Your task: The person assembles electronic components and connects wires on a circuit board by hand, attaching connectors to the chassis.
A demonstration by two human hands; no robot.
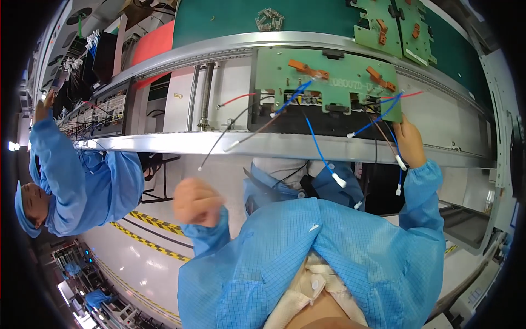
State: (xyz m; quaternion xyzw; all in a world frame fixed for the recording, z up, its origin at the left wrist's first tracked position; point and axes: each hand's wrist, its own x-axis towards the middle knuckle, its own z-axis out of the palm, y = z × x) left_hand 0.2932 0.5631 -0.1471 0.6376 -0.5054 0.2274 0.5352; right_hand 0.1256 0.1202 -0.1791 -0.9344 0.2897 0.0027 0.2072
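Observation:
A green circuit-board-like fixture plate [350,71] with orange toggle clamps [308,70] lies on a black tray [285,120] on the conveyor. Blue wires [318,143], along with red, brown and black ones, hang out of it over the front rail, with white connectors [339,180] on some ends. My right hand [411,143] grips the plate's right end, its fingertips partly hidden at the edge. Off the conveyor, my left hand [198,202] is raised in front of the rail at left. Its fingers look curled but are smeared by motion, and nothing shows in them.
Metal rails [181,141] run along the conveyor. Beyond it, a green mat [219,22] bears a pile of small metal parts [269,20] and more green fixture plates [378,27]. At left, a co-worker in blue [82,170] reaches toward another wired tray [98,112].

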